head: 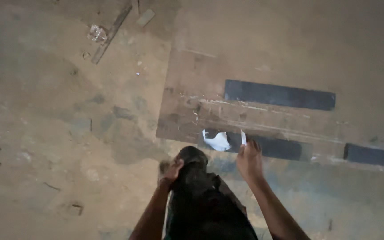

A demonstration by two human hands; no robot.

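Right hand pinching a small white strip above a dark strip on a brown board, crumpled white backing just left of it, left hand curled on a dark-trousered knee, dusty floor around.

Crumpled clear plastic wrapper on floor, far upper left, beside wooden strip; no labels, signs, screens.
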